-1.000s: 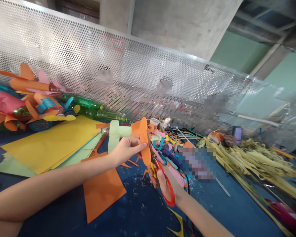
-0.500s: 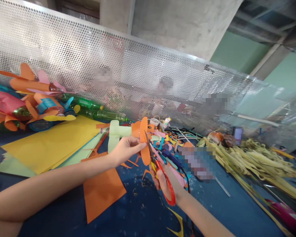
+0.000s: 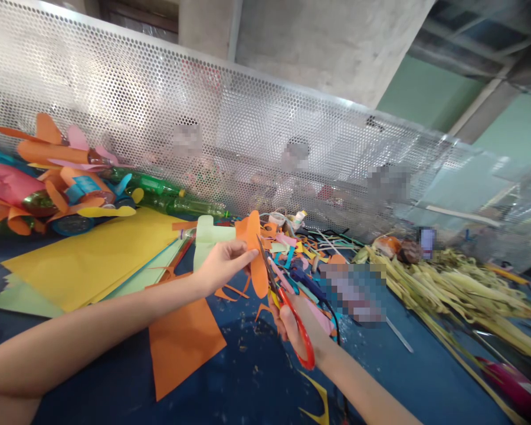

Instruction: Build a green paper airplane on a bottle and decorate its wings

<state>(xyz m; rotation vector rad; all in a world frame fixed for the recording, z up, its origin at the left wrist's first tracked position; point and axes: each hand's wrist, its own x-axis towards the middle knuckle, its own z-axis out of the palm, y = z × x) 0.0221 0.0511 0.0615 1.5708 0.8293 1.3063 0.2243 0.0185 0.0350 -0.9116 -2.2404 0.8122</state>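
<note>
My left hand (image 3: 227,264) pinches a long rounded piece of orange paper (image 3: 259,277) between thumb and fingers. Red-handled scissors (image 3: 297,330) are gripped in my right hand (image 3: 289,319), their blades pointing up and to the left along the right edge of the paper. I cannot tell whether the blades touch it. Just behind my left hand lies a plastic bottle wrapped in pale green paper (image 3: 212,232). Below my left wrist an orange sheet (image 3: 181,342) rests on the blue table.
Yellow sheets (image 3: 97,254) lie at left, beside paper-covered bottles (image 3: 57,154) and green bottles (image 3: 159,188). Coloured scraps (image 3: 292,248) and a dark blue corded tool (image 3: 310,282) are beyond the scissors. Dried stalks (image 3: 446,289) spread at right. A perforated metal panel (image 3: 248,124) stands behind.
The orange paper has shifted and turned slightly in my left hand, which has moved a little to the left. The scissors stay almost in place.
</note>
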